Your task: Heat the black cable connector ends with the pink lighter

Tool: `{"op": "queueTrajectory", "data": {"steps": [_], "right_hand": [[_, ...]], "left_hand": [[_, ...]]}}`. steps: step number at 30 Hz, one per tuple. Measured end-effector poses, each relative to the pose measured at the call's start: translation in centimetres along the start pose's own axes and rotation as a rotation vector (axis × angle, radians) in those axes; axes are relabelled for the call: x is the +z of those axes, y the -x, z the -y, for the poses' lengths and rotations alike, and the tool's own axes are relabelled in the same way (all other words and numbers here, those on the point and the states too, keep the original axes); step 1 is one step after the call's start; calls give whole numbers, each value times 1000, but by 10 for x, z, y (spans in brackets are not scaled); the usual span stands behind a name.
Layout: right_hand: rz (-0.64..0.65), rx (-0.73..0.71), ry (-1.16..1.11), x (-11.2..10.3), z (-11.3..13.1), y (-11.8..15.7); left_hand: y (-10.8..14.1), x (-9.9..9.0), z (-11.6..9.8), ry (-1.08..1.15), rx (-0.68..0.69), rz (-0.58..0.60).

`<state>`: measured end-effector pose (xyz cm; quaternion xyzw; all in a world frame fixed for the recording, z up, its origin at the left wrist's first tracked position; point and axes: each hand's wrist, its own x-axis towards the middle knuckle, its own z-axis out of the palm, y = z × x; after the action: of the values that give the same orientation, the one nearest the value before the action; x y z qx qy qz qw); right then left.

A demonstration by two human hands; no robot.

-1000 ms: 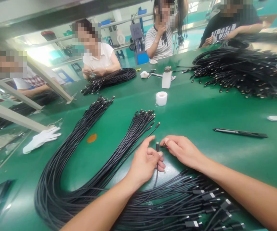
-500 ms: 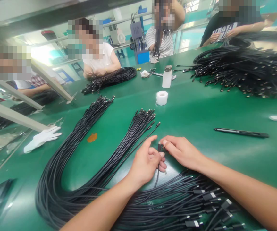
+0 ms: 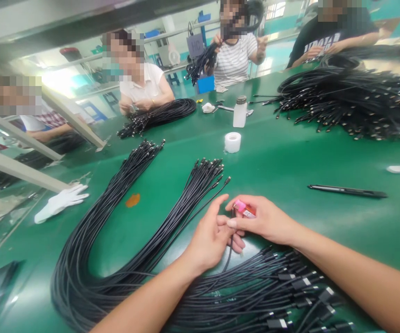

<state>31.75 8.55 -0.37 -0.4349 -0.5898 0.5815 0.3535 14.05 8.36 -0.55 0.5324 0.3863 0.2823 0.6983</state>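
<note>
A single black cable rises from the bundle into my left hand, which is closed on it near its connector. My right hand is closed around a small pink and red object, possibly a lighter, held right beside the cable end. The fingers of both hands touch and partly hide the connector. A U-shaped bundle of black cables lies on the green table, left of and below my hands, with larger connectors under my right forearm.
Beyond my hands stand a white tape roll and a white bottle. A black cutter lies right, a white glove left. A cable pile fills the back right. Several people sit across the table.
The pink and red object now shows in my right hand, which has turned and closed in on my left. Across the table, a person has shifted a raised cable bundle to the left.
</note>
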Motion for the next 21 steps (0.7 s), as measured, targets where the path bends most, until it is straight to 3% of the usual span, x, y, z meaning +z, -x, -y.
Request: {"op": "queueTrajectory", "data": {"steps": [3, 8, 13, 21], "right_hand": [[-33, -14, 31, 2, 0, 0], [-235, -39, 168, -4, -4, -3], [-394, -7, 17, -8, -12, -7], [-345, 73, -93, -6, -3, -7]], "left_hand": [[0, 1, 0, 4, 3, 26], [0, 2, -1, -31, 19, -51], [0, 1, -3, -32, 16, -72], [-1, 2, -3, 1, 17, -98]]}}
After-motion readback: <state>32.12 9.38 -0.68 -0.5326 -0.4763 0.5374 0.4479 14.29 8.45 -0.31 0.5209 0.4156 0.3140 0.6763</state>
